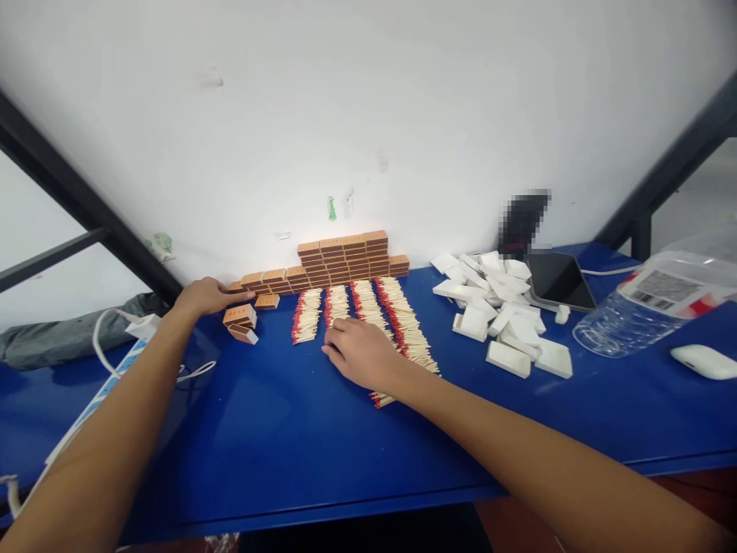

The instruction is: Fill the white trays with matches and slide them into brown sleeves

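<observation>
Many matches (408,326) lie sideways, heads leftward — left fingers (242,296), right fingers (341,332): grip unclear.

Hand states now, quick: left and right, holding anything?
Left hand: at the left end of the matchbox row; grip can't be told.
Right hand: loosely curled over the matchsticks; can't tell if holding any.

A blue table (270,438) carries a stepped stack of brown matchboxes (345,261) along its back edge, with a few loose boxes (240,316) near the stack's left end. Red-tipped matches (406,322) lie in four rows in front. To the right are heaped white trays (508,359), a dark-screened device (561,280), a clear plastic container (616,330) and a white case (703,362).
</observation>
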`<state>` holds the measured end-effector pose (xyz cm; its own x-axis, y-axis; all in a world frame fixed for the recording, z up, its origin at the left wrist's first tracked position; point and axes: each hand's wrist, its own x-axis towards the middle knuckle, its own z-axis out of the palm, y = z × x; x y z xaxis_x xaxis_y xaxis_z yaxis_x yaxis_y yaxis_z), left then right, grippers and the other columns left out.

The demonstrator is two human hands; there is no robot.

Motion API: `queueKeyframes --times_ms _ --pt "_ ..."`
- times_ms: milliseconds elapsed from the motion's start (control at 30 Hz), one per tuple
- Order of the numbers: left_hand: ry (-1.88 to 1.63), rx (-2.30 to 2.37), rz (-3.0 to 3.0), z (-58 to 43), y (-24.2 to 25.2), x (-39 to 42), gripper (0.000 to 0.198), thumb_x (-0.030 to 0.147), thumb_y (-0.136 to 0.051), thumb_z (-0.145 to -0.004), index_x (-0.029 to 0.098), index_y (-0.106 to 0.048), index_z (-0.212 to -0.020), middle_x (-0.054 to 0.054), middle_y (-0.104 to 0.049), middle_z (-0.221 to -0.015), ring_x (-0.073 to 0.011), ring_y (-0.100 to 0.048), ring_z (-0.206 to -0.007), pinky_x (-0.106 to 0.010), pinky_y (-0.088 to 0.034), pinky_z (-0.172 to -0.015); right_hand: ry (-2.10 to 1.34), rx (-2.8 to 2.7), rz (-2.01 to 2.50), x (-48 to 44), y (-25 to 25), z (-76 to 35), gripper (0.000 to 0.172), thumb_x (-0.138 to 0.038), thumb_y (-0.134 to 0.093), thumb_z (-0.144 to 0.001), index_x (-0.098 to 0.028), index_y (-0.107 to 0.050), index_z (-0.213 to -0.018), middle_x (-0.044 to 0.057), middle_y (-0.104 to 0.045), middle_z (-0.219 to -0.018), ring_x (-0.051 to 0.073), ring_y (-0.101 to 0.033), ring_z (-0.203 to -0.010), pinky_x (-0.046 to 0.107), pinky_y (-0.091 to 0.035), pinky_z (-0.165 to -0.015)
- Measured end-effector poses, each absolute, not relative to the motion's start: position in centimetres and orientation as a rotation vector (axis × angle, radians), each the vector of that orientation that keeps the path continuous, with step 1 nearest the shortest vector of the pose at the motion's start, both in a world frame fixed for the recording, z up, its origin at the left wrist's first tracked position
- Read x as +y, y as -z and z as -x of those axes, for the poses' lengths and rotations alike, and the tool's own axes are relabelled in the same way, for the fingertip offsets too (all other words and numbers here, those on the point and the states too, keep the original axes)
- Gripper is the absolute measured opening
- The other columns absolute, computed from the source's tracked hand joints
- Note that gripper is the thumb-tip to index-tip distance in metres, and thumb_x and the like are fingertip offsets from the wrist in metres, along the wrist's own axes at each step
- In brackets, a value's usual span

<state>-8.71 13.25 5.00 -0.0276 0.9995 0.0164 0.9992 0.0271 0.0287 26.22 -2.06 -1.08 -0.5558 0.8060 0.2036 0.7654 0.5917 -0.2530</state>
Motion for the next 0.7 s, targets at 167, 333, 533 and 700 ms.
queueKeyframes --times_ms 167,333,533,700 --pt "-0.204 2.442 -2.203 7.2 -5.8 11.2 0.081 0.097 -0.062 -0.068 0.02 -0.079 -0.09 -0.019 -0.079 -0.093 -0.0406 -0.072 -0.093 -0.041 -0.047 -0.068 -0.194 -2.528 1.283 -2.1 1.2 -26.2 0.029 -0.028 -0.049 -0.112 -0.014 -0.075 -0.115 0.012 -0.074 -0.118 0.024 -0.07 -0.11 0.036 -0.053 -0.094" --pt "0.108 2.245 -2.214 3.9 -6.2 11.0 0.07 0.092 -0.067 -0.067 0.023 -0.076 -0.068 -0.015 -0.075 -0.074 -0.0358 -0.072 -0.079 -0.039 -0.045 -0.068 -0.175 -2.52 1.279 -1.9 1.5 -26.2 0.031 -0.029 -0.048 -0.112 -0.015 -0.075 -0.115 0.012 -0.074 -0.12 0.024 -0.069 -0.111 0.037 -0.053 -0.093" --pt "0.217 2.355 -2.182 1.2 -5.4 11.7 0.078 0.093 -0.067 -0.066 0.019 -0.077 -0.085 -0.022 -0.078 -0.092 -0.0412 -0.074 -0.091 -0.04 -0.049 -0.073 -0.185 -2.507 1.279 -1.8 1.6 -26.2 0.03 -0.028 -0.049 -0.112 -0.015 -0.075 -0.112 0.01 -0.074 -0.115 0.022 -0.069 -0.106 0.036 -0.052 -0.093" --pt "0.24 2.373 -2.153 0.8 -5.1 11.5 0.08 0.089 -0.066 -0.068 0.016 -0.076 -0.098 -0.022 -0.079 -0.108 -0.0415 -0.074 -0.097 -0.039 -0.051 -0.072 -0.184 -2.506 1.282 -1.8 1.6 -26.3 0.03 -0.028 -0.049 -0.111 -0.014 -0.075 -0.112 0.01 -0.074 -0.115 0.023 -0.07 -0.107 0.036 -0.051 -0.092"
